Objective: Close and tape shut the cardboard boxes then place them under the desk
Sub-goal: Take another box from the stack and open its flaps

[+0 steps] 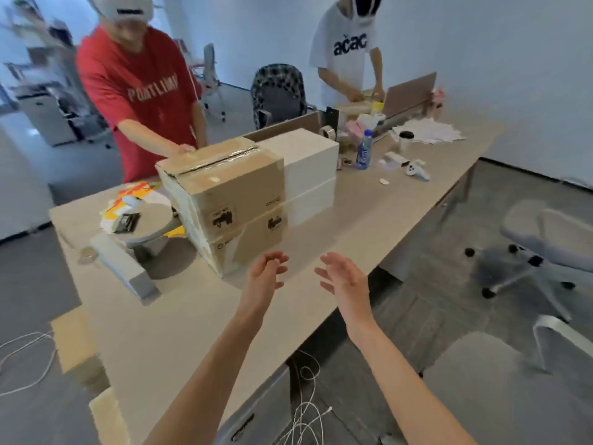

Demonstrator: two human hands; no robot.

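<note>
A brown cardboard box stands on the desk, its top flaps down and covered with clear tape along the seam. A white box sits against its right side. My left hand and my right hand hover above the desk's near edge, just in front of the brown box, both empty with fingers apart and not touching it. A person in a red shirt rests a hand on the far top edge of the brown box. A tape roll sits behind the white box.
A grey monitor stand with papers lies left of the box. A water bottle, a cup and papers crowd the desk's far end, where a person in a white shirt works. An office chair stands at the right. Flat cardboard and white cords lie on the floor.
</note>
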